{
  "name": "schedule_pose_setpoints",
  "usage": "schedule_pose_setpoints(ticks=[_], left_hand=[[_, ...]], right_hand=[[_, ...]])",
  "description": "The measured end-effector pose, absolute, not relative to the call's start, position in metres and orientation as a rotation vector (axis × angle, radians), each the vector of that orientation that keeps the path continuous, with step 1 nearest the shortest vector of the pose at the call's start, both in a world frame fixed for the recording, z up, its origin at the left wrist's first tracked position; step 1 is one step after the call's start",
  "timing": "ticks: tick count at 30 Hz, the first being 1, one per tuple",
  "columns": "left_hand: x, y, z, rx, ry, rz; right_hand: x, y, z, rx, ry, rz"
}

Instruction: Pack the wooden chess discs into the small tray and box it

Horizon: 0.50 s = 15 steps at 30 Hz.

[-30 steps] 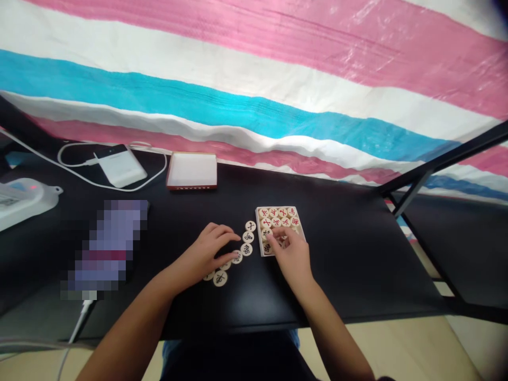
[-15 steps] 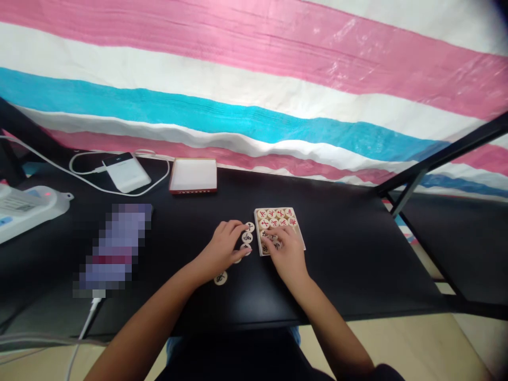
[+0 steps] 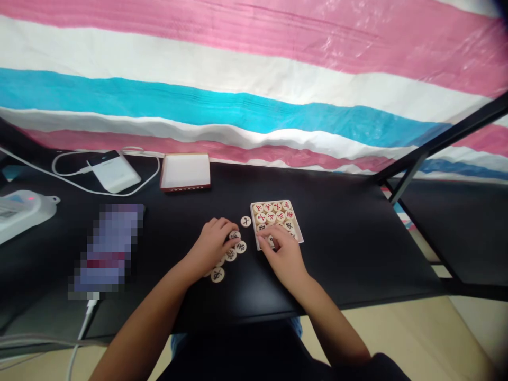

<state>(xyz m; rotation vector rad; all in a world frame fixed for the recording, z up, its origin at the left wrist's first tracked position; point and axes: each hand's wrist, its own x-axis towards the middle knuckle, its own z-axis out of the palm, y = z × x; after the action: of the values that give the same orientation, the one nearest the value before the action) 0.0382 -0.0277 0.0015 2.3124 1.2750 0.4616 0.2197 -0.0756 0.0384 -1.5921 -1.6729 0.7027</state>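
Observation:
A shallow cream tray (image 3: 277, 214) holds several round wooden xiangqi pieces with red characters, and their lower rows are hidden by my right hand (image 3: 283, 251). That hand's fingers rest down among the pieces at the tray's near edge. To its left, my left hand (image 3: 210, 246) lies on the black table, its fingertips on a loose xiangqi piece (image 3: 234, 235). Several more pieces with dark characters form a curved line nearby, including one (image 3: 240, 246) beside those fingertips. Another piece (image 3: 246, 221) lies apart near the tray.
A white-lined red box lid (image 3: 185, 171) lies at the table's far side, next to a white power bank (image 3: 114, 171) with a looped cable. A power strip (image 3: 24, 209) and a pixelated object (image 3: 107, 248) are on the left. A striped tarpaulin (image 3: 254, 95) hangs behind.
My left hand has drawn back toward the lower left, uncovering pieces in the curved line. My right hand has moved slightly left along the tray's near edge. The whole view has shifted a little.

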Motion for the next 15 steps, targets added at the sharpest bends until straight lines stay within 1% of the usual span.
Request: schedule_pose_setpoints(ticks=[8, 15], left_hand=[[0.029, -0.030, 0.005, 2.222, 1.157, 0.537], [0.028, -0.037, 0.019, 2.156, 1.059, 0.694]], right_hand=[[0.198, -0.074, 0.039, -1.621, -1.734, 0.774], [0.191, -0.075, 0.049, -1.658, -1.663, 0.960]])
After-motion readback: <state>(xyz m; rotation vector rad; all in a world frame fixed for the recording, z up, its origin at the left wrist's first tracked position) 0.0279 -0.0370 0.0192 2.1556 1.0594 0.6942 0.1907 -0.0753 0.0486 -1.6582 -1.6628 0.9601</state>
